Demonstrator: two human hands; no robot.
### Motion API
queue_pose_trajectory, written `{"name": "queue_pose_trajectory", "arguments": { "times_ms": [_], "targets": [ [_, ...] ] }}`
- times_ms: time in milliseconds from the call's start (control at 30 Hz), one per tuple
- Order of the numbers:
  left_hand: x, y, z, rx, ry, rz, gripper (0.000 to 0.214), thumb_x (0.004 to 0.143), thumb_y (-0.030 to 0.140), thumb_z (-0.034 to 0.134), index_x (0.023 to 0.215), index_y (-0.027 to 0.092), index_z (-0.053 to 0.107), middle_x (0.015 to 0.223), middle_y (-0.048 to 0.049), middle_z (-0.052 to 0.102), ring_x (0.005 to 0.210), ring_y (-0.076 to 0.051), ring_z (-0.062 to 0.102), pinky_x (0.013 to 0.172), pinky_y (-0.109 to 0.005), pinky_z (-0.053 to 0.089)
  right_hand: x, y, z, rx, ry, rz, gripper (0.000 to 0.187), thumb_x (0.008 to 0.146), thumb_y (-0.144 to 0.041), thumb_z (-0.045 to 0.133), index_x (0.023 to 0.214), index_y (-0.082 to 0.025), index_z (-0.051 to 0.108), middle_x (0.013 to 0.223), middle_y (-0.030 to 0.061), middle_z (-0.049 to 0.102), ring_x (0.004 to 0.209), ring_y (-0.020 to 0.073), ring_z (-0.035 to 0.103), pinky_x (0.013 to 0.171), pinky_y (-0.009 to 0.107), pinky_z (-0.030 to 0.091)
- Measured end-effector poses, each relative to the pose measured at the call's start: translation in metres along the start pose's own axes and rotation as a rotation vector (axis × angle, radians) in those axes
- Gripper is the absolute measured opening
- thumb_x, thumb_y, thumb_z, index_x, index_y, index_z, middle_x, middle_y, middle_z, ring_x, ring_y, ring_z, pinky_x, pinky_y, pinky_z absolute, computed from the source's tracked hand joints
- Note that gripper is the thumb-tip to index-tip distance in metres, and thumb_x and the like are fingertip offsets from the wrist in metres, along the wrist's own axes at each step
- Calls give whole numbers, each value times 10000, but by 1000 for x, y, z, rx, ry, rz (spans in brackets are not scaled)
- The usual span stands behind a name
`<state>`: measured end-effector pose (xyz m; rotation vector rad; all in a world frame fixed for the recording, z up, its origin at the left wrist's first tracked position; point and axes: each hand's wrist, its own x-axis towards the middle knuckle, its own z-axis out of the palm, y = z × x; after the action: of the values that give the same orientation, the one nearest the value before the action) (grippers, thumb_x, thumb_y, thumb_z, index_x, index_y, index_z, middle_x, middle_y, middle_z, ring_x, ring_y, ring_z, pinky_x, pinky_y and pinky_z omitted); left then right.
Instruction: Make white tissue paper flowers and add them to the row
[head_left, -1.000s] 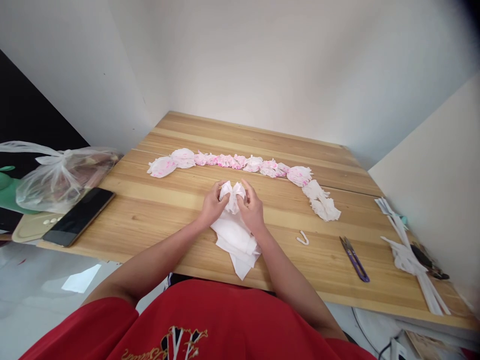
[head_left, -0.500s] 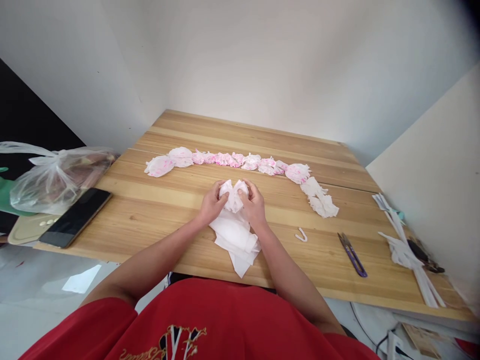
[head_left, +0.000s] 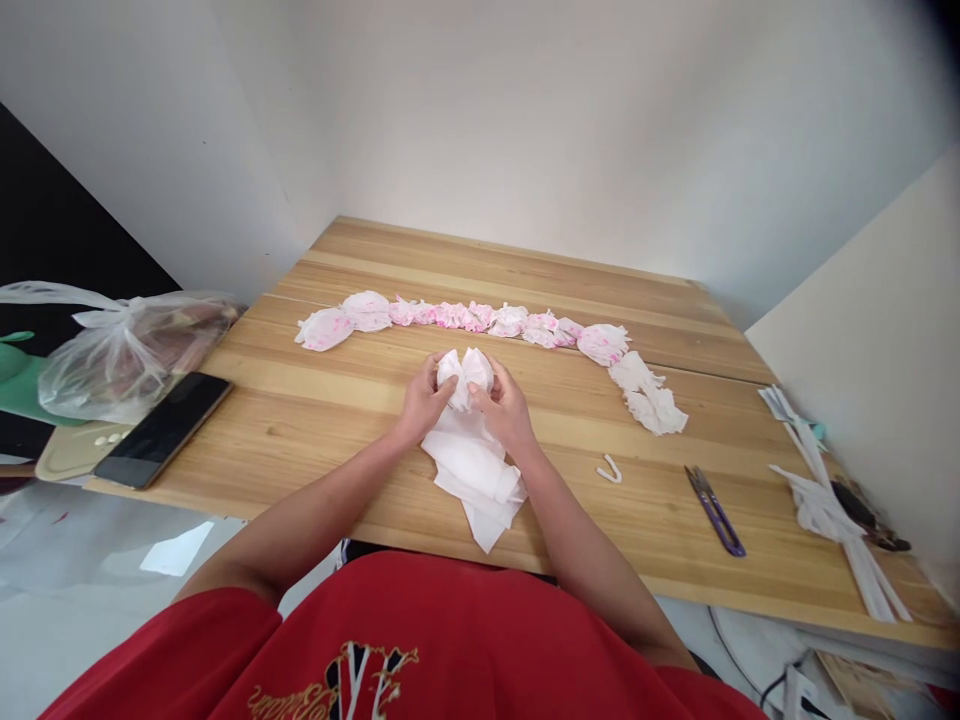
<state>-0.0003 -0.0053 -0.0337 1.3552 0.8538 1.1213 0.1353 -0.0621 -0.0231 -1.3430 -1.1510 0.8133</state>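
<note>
Between my two hands is a bunched white tissue paper piece (head_left: 465,375), gathered into two puffed lobes. My left hand (head_left: 429,397) grips its left side, thumb in front and fingers behind. The right side is pinched the same way by my right hand (head_left: 504,402). Below it, more flat white tissue sheets (head_left: 480,480) lie on the wooden table, partly under my right wrist. Beyond my hands a curved row of crumpled pink-and-white paper flowers (head_left: 450,315) stretches across the table, ending in whiter ones (head_left: 649,395) at the right.
A bent white strip (head_left: 610,468) and purple-handled thread snips (head_left: 715,510) lie right of my arm. White strips (head_left: 825,500) and a dark tool (head_left: 862,515) are at the right edge. At left are a phone (head_left: 163,430), a tied plastic bag (head_left: 127,350) and a green object (head_left: 30,385).
The gathered tissue in my hands has risen slightly and its two lobes look fuller and more rounded. The whole view has shifted a little; the table items lie as before.
</note>
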Motion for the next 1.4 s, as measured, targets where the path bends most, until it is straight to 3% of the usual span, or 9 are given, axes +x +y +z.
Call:
{"name": "queue_pose_trajectory", "arguments": {
  "times_ms": [167,300,533,733,900,1033,1167,1300,1400],
  "targets": [
    [-6,11,0,-90,-159,0,536,859,446,559,1304,170,444,886,-36,629,741,-139,570,685,-241,470,1,0,0,-24,138,-1,489,787,-312,589,1262,-196,576,1063,65,698,793,169,636,677,275,517],
    [-8,17,0,-116,-192,9,608,852,490,567,1341,165,408,914,-55,656,749,-139,584,670,-240,472,1,2,-2,-98,205,-16,478,790,-324,594,1252,-202,583,1012,58,709,720,159,614,653,277,505],
    [-6,13,4,-120,-217,-2,739,749,383,712,1371,176,369,1031,-83,665,842,-164,627,737,-256,478,-4,-5,-2,-322,253,-151,435,811,-311,571,1234,-213,604,1028,49,698,641,132,532,667,270,480],
    [-2,4,4,-54,-148,32,670,748,217,656,1364,164,398,1031,-78,661,844,-155,622,736,-247,478,-6,-9,-2,-361,177,-148,476,845,-333,523,1307,-225,554,937,25,679,582,119,492,614,256,445],
    [1,-6,2,-11,-106,50,646,760,205,624,1367,175,403,972,-51,672,856,-158,629,761,-257,477,-9,-10,-4,-353,45,-163,558,878,-385,491,1418,-253,434,778,-20,604,587,125,520,608,251,438],
    [0,-5,2,69,-90,90,598,774,199,605,1344,169,426,904,-24,655,799,-132,611,739,-243,468,-10,-9,-2,-477,28,-227,612,839,-380,552,1426,-258,426,802,-1,634,632,146,543,658,271,449],
    [-2,-1,2,146,-102,134,556,776,187,605,1312,163,461,798,11,609,727,-108,562,714,-224,448,-9,-5,-1,-570,46,-225,526,865,-275,462,1389,-257,478,692,-1,620,570,149,510,623,279,427],
    [-2,4,2,12,-109,50,588,771,207,604,1329,152,426,855,-12,643,751,-125,591,707,-238,456,-6,0,-3,-424,79,-153,533,852,-211,421,1381,-228,478,623,-22,588,512,130,479,577,260,422],
    [-1,5,3,-153,-91,-44,621,757,231,618,1331,144,397,950,-52,678,800,-148,629,713,-250,472,-4,2,-3,-235,70,-93,571,843,-223,439,1413,-211,418,708,-11,644,565,128,534,594,251,458]
  ]
}}
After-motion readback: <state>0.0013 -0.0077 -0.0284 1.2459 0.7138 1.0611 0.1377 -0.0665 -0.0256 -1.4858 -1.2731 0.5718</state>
